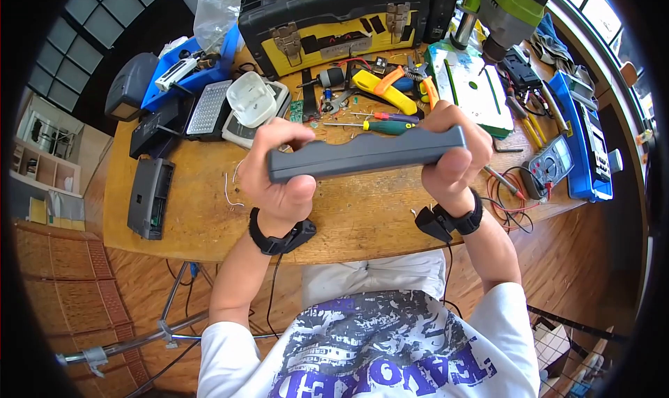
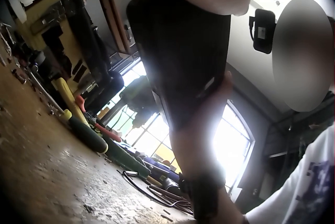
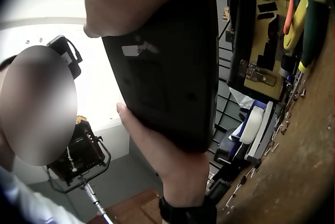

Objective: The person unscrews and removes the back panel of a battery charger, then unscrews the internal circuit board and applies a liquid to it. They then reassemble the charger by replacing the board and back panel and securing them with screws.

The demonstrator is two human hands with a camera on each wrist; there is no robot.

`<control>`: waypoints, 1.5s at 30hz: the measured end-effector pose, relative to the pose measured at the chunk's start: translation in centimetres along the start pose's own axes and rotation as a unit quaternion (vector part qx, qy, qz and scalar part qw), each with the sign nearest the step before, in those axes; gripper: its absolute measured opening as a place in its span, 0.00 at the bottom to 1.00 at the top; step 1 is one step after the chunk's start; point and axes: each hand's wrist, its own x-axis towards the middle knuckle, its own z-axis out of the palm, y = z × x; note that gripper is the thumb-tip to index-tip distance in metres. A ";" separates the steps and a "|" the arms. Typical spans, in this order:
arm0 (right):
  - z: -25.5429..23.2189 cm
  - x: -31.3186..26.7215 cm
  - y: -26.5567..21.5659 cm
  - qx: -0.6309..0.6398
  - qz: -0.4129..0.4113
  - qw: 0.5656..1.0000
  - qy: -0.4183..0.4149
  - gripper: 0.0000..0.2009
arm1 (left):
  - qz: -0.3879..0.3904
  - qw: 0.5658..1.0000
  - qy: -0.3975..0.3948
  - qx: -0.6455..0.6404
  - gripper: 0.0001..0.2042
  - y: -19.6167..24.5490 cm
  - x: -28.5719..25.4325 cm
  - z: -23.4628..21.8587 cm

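Observation:
A dark grey plastic casing (image 1: 366,154) with a wavy far edge is held up above the front of the wooden table, its narrow side facing the head view. The left hand (image 1: 275,168) grips its left end, thumb on the near side. Round the right end curls the right hand (image 1: 456,150), its thumb also on the near side. In the left wrist view the dark casing (image 2: 180,51) fills the upper middle. The right wrist view shows the casing's broad face (image 3: 167,77) with a small pale label; the left hand (image 3: 167,166) holds its lower end there.
Another dark casing (image 1: 150,198) lies at the table's left. Behind the hands are screwdrivers (image 1: 390,127), a yellow-handled tool (image 1: 383,91) and a black and yellow toolbox (image 1: 341,35). At the right stand a green drill (image 1: 512,8), a multimeter (image 1: 550,164) with cables and a blue tray (image 1: 589,182).

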 end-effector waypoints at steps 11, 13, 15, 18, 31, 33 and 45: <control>0.3 -0.7 0.7 0.055 0.003 0.998 0.002 0.42 | 0.157 0.983 0.013 -0.095 0.31 -1.8 -0.5 -0.7; 0.3 -0.7 0.4 0.051 0.020 0.999 -0.003 0.41 | 0.138 0.985 0.035 -0.097 0.31 -2.0 -0.4 -0.3; 0.5 -0.6 0.4 0.046 0.036 0.998 -0.007 0.40 | 0.009 0.997 0.016 -0.081 0.35 -1.8 -0.5 -0.8; 1.3 -0.6 0.6 0.023 0.174 0.985 0.009 0.36 | -0.101 0.969 -0.020 -0.223 0.43 -1.2 0.5 -0.8; 3.1 -1.9 1.8 0.274 0.570 0.767 -0.108 0.30 | 0.023 0.943 -0.216 -0.251 0.76 -3.5 0.3 0.6; 2.7 -1.6 1.2 0.141 0.398 0.886 -0.190 0.36 | 0.032 0.949 -0.226 -0.215 0.73 -3.4 0.5 0.2; 1.4 -0.3 0.6 0.062 0.157 0.908 -0.384 0.62 | -0.264 0.894 -0.171 -0.319 0.56 -2.1 0.4 -1.2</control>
